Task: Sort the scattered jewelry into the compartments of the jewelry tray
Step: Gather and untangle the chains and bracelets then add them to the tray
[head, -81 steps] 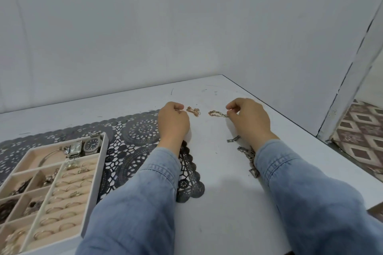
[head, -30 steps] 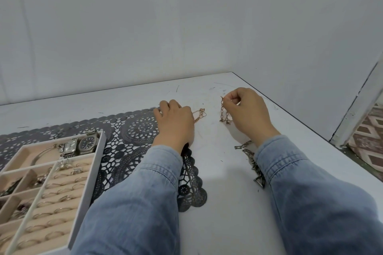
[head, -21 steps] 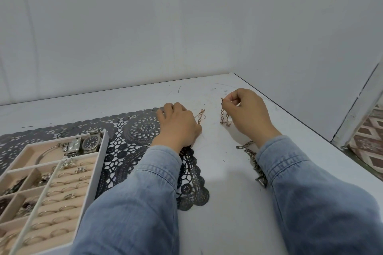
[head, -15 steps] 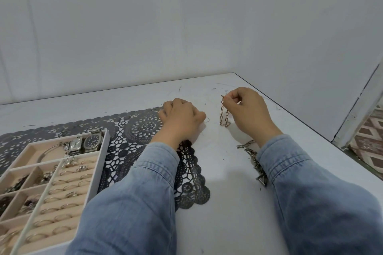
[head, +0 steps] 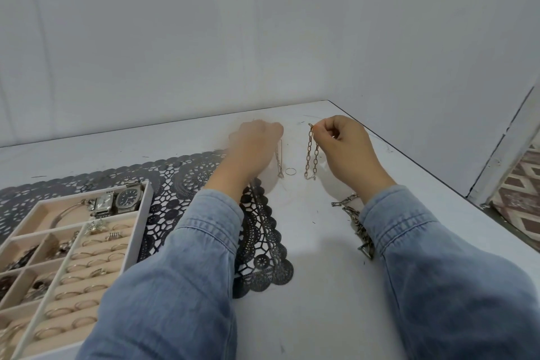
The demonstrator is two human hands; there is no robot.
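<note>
Two chains dangle right of the tray (head: 137,228): the blurred left hand (head: 254,146) grips a thin chain (head: 280,164), a ring (head: 290,171) lies between them on the table (head: 321,301), and a doubled link chain (head: 312,155) hangs pinched in the right hand (head: 344,152).

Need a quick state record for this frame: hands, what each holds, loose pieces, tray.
left hand: motion-blurred, fingers curled, thin chain hanging from it
right hand: pinches gold link chain, which hangs doubled
loose on table: small ring between the two chains; chunky silver chain beside right sleeve
jewelry tray: far left on black lace mat; rings in slots, two watches in top compartment
status: neither held chain in tray yet
</note>
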